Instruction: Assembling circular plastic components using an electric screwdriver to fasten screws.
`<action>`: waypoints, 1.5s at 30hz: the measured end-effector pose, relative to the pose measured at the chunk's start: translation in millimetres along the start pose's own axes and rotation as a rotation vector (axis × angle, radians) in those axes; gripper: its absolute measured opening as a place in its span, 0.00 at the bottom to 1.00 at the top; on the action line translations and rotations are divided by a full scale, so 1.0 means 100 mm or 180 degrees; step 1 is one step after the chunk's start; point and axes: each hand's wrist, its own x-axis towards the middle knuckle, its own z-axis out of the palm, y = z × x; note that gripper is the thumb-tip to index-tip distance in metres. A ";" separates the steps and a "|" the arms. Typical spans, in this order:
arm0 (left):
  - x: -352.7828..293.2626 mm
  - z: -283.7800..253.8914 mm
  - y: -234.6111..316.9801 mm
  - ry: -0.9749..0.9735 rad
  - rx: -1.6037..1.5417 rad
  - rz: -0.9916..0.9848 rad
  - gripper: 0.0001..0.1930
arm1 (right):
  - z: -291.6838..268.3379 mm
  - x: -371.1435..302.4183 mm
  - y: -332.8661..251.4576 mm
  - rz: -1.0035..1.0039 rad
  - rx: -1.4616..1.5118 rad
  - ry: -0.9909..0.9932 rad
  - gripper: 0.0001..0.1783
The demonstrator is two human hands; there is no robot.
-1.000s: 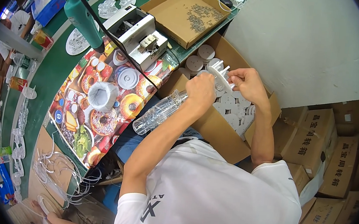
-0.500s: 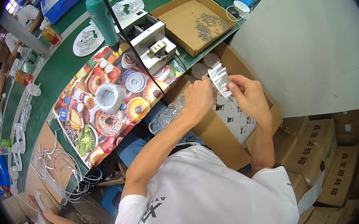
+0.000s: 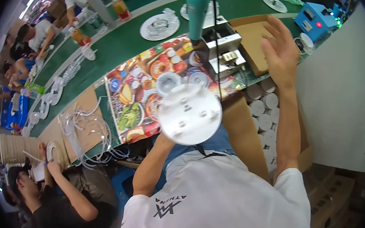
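Supporting the white disc [image 3: 190, 114] above the lap, the left hand [image 3: 166, 139] is almost wholly hidden behind it, so I cannot tell how its grip closes. The disc turns its face with small pegs to the camera and covers a part of the printed mat [image 3: 127, 93]. The right hand [image 3: 281, 51] is well apart, with its grip spread and its fingers in front of the cardboard tray [image 3: 250, 39]; whether they touch it, I cannot tell. Below the right hand, the box [image 3: 244, 124] contains many white round pieces [image 3: 265, 112]. On the mat is a lined bowl [image 3: 168, 84], just beyond the disc. A teal screwdriver [image 3: 196, 16] hangs near the metal device [image 3: 224, 43]. Farther along the green worktop [image 3: 112, 53] are a plate with clear parts [image 3: 160, 25] and pale tubes [image 3: 85, 126]. A co-worker in black [image 3: 65, 208] is at the lower left.
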 end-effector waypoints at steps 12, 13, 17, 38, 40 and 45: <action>0.26 0.19 1.76 0.0910 0.2833 0.1398 0.16 | 1.56 0.49 0.49 0.0504 0.1332 -0.1537 0.28; 0.34 0.15 1.78 0.0931 0.2836 0.1410 0.16 | 1.56 0.43 0.43 0.0497 0.1338 -0.1558 0.28; 0.76 -0.05 1.66 0.0789 0.2265 0.1414 0.15 | 1.24 0.27 0.20 0.0612 0.1461 -0.1470 0.23; 0.85 -1.12 0.78 0.0741 -0.0231 0.0764 0.24 | 0.50 0.24 0.45 -0.0391 0.0907 -0.0078 0.22; 0.84 -1.20 0.74 0.0589 -0.0810 0.0734 0.27 | 0.51 0.24 0.54 -0.0345 0.0976 -0.0067 0.22; 0.77 -1.35 0.69 0.0167 -0.2191 0.0639 0.33 | 0.61 0.25 0.60 -0.0260 0.1084 0.0003 0.22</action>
